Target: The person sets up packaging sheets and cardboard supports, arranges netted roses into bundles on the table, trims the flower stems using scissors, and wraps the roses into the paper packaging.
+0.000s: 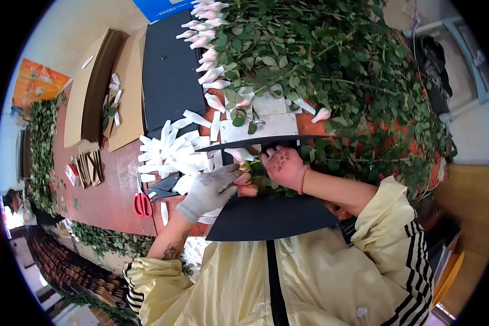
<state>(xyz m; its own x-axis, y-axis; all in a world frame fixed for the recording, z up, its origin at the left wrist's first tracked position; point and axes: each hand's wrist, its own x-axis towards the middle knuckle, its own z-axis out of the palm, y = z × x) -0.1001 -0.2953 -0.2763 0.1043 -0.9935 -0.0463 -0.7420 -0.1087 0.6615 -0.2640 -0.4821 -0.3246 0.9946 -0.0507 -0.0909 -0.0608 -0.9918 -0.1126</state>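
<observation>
My left hand (209, 191), in a greyish-white glove, rests against a small group of pink roses (248, 190), its fingers and thumb closed about the blooms. Just above them lies a rose in a white foam net (239, 154). Wearing a pink glove, my right hand (283, 165) is curled over the stems to the right of the blooms; its fingertips are partly hidden. A black sheet (271, 220) sits in front of my body, under the roses, and its far part rises as a dark edge beyond my hands.
Loose white foam nets (171, 149) and red-handled scissors (143, 204) lie to the left. Leafy rose stems (309, 49) with netted heads fill the far right. Black sheets (174, 70), cardboard (92, 87) and a metal plate (261, 117) are on the red table (111, 187).
</observation>
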